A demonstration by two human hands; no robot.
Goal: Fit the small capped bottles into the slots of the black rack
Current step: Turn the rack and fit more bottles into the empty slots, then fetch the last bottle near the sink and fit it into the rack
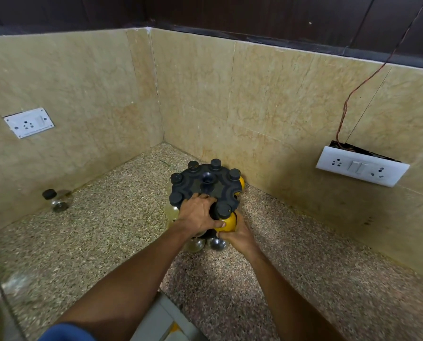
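I work a yellow-filled bottle (226, 223) toward the near rim of the black rack (206, 187), which stands on the speckled bench (107, 230) in the corner of the tiled walls. My right hand (237, 236) is wrapped round the bottle's round belly from below and outside. My left hand (197, 214) lies spread over the rack's near edge, fingers on its top plate, and seems to be steadying it.

The bottle stands upright, cap up, its long axis vertical, at about 5 o'clock on the rack's disc and just beside my left hand. Its black cap (224, 209) sits level with the top plate. I cannot tell whether the neck is fully home in its slot. An open notch (237, 194) shows at about 3 o'clock. Capped bottles fill the far rim.

One more capped bottle (58, 199) lies on the bench well away at 9 o'clock, against the left wall. My left hand is the nearer one to it.
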